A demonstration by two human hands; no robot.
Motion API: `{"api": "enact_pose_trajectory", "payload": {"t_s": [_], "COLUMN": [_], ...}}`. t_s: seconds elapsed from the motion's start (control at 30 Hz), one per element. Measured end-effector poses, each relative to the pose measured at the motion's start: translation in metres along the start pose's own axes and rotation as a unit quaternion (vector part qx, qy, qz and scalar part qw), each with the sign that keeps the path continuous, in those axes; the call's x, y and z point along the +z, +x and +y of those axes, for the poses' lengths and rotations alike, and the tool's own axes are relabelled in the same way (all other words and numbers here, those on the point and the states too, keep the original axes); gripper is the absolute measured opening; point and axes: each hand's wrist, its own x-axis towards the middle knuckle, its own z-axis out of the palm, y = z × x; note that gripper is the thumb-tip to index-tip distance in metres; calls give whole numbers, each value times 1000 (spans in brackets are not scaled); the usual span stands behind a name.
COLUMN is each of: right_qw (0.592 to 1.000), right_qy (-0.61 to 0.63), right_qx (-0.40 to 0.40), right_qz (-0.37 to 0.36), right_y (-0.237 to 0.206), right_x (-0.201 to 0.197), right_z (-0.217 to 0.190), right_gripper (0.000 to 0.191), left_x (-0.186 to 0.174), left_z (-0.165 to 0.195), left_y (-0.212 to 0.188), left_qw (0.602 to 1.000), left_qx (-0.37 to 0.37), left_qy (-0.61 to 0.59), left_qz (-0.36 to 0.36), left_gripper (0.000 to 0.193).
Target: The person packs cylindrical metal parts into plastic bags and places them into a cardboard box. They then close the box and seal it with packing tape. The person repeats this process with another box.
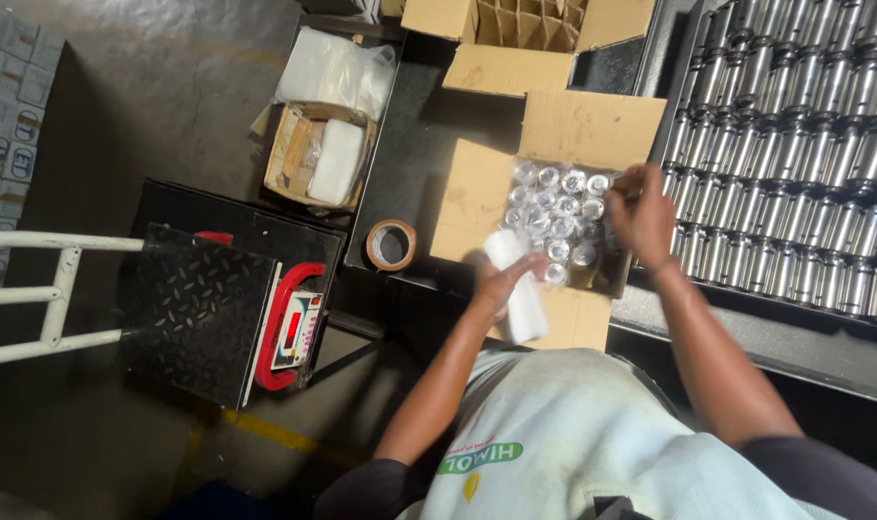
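An open cardboard box [477, 197] sits on a dark table, packed with several shiny metal cans wrapped in clear plastic [558, 214]. My left hand [501, 281] holds a white wrapped cylinder [517, 289] at the box's near edge. At the far right corner of the box, my right hand [643, 217] reaches in with its fingers closed on a wrapped can [629, 186].
Rows of bare metal cans [795, 164] fill a tray to the right. A roll of brown tape [391, 244] lies left of the box. Another divided carton [530, 29] stands behind. A platform scale with a red display [294, 327] and a white rail [58, 289] stand on the floor.
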Motion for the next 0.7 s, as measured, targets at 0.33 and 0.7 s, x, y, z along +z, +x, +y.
{"api": "enact_pose_trajectory", "payload": {"t_s": [0.33, 0.7], "right_qw": [941, 965], "right_qy": [236, 221], "right_qx": [132, 57], "right_qz": [-205, -126], "right_y": [-57, -66], "right_x": [-27, -49], "right_z": [17, 21], "right_gripper": [32, 79], "left_x": [38, 83], "left_z": [2, 57], "left_y": [24, -9], "left_qw": [992, 898], "left_qx": [-127, 192], "left_qy": [-12, 387], "left_qz": [-9, -77], "left_gripper": [38, 18]}}
